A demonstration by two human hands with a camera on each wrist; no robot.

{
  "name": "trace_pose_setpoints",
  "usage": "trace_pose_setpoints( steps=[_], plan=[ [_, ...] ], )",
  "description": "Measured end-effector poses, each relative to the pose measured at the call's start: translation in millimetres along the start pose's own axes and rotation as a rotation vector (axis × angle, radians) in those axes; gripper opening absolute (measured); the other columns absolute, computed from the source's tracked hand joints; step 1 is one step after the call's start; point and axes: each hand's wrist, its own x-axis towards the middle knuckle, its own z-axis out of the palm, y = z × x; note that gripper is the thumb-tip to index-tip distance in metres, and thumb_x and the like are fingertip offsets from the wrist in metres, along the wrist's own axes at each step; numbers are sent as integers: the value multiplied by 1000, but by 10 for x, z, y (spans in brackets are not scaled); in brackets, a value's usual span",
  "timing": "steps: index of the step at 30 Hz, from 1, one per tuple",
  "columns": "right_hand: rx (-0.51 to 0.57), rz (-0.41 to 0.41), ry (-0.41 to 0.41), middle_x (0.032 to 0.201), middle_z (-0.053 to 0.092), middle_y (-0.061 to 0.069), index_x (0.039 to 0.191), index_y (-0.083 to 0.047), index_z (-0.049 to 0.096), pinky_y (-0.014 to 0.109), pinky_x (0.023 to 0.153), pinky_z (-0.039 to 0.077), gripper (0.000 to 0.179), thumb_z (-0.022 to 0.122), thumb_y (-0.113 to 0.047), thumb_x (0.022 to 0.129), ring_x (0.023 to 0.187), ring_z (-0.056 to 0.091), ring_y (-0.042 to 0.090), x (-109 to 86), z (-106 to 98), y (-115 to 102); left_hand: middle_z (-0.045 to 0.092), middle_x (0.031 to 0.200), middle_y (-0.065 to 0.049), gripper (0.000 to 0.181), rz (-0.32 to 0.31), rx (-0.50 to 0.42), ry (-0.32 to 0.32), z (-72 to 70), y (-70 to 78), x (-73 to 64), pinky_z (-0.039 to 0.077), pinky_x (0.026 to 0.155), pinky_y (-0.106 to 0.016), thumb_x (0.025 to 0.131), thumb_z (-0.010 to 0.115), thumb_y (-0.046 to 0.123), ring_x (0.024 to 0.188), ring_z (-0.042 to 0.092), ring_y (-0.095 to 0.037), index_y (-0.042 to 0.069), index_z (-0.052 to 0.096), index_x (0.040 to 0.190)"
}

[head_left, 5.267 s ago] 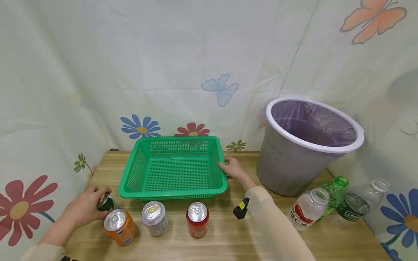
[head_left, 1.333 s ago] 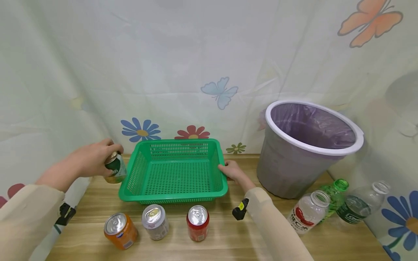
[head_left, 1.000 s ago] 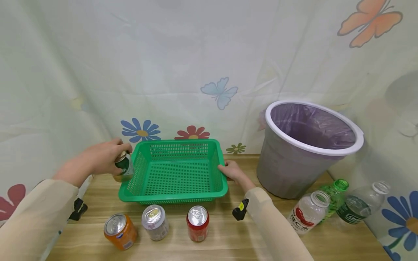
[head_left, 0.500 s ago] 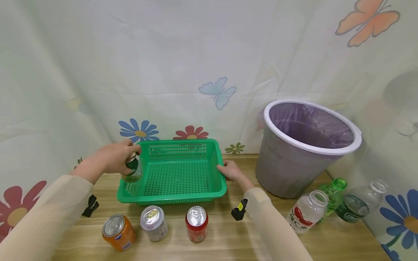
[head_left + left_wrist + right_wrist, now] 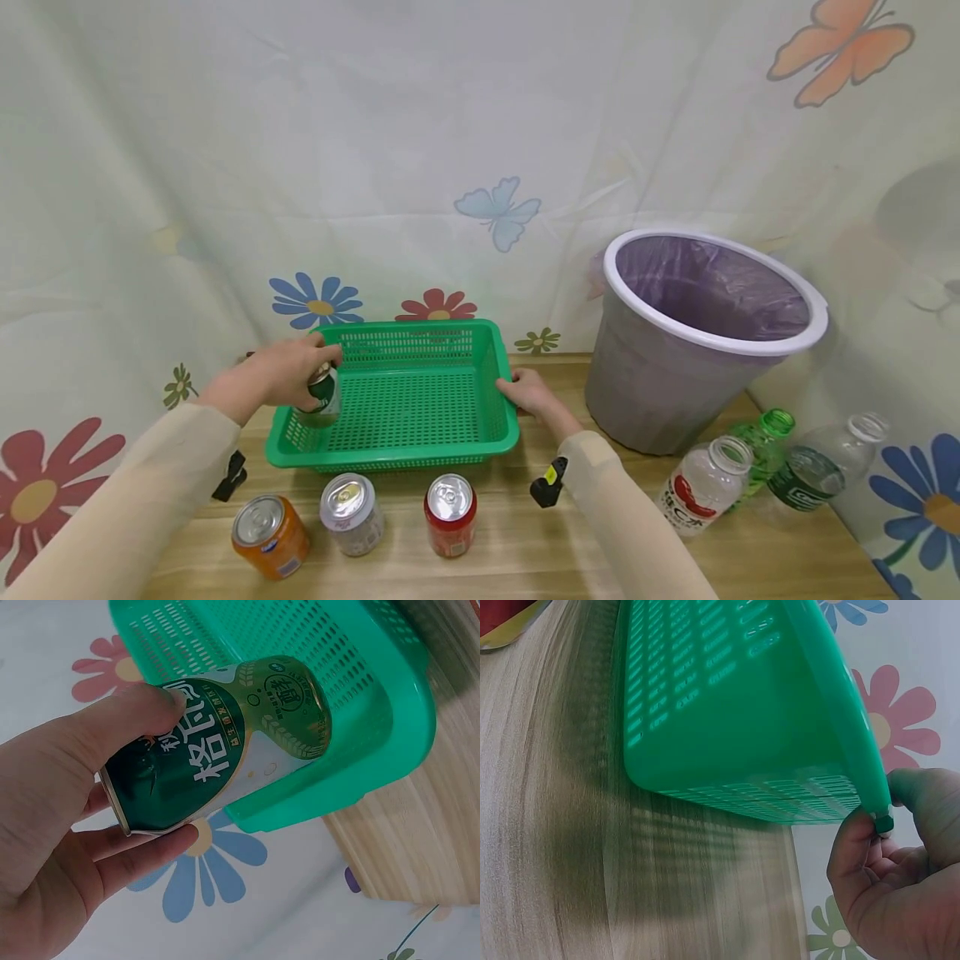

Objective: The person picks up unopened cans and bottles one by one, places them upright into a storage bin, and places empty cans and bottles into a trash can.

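"Three cans are standing along the lower part of the head view, left to centre: we are counting an orange can [image 5: 272,537], a silvery can [image 5: 352,517] and a red can [image 5: 451,518], all on the wooden table [image 5: 525,558]."

"And where are we finding the green can [image 5: 326,393]?"

"Left of centre, where the left hand [image 5: 288,372] is gripping its lid end, thumb and fingers clamped round it. The can is hanging over the left side of the green basket [image 5: 390,457], mid-frame; whether it is touching the basket, we are not managing to tell."

"What is the right hand [image 5: 531,392] doing?"

"It is pinching the basket's right rim, just right of centre, between thumb and curled fingers."

"And farther right?"

"We are seeing a grey bin [image 5: 645,383] standing there with a purple liner [image 5: 720,287] inside. Toward the lower right corner, a red-labelled bottle [image 5: 703,487], a green bottle [image 5: 763,446] and a green-labelled clear bottle [image 5: 821,471] are standing close together. Behind everything, a printed cloth [image 5: 375,125] is hanging."
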Motion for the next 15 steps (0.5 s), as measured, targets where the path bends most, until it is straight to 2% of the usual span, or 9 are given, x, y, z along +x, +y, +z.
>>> trace_pose_setpoints(
  steps=[5, 6, 12, 13, 15],
  plan=[
    [-9, 7, 6, 93, 60, 16, 105, 5, 56, 30, 63, 54, 27, 50, -16, 90, 69, 61, 15, -3, 0, -8, 48, 96, -9, 48, -1, -3, -10, 44, -3, 61, 42, 53, -28, 70, 78, 16, 66, 48, -16, 14, 53, 111],
    [-4, -4, -5, 92, 60, 15, 104, 4, 56, 30, 62, 54, 28, 52, -19, 90, 69, 61, 14, 64, -5, 56, 48, 96, -9, 48, -5, -2, -13, 50, -4, 73, 42, 52, -28, 70, 78, 16, 66, 48, -16, 15, 53, 111],
    [-6, -6, -4, 93, 59, 15, 104, 4, 56, 32, 64, 55, 27, 51, -19, 90, 76, 64, 21, 90, -4, 77, 47, 98, -9, 48, -32, -20, -35, 95, -40, 155, 41, 53, -29, 71, 77, 15, 66, 47, -16, 15, 52, 113],
    [-11, 6, 6, 95, 59, 17, 105, 5, 56, 33, 66, 55, 26, 50, -16, 90, 79, 64, 23, 29, 2, 18, 47, 99, -9, 49, -39, -23, -37, 102, -49, 167, 41, 53, -29, 71, 77, 15, 66, 48, -16, 15, 52, 113],
    [-5, 6, 1, 96, 59, 17, 106, 4, 56, 33, 66, 55, 27, 50, -17, 90, 81, 65, 26, 33, 1, 22, 47, 100, -10, 49, -50, -26, -41, 116, -68, 192, 42, 55, -30, 71, 77, 15, 67, 48, -16, 15, 52, 113]
  ],
)
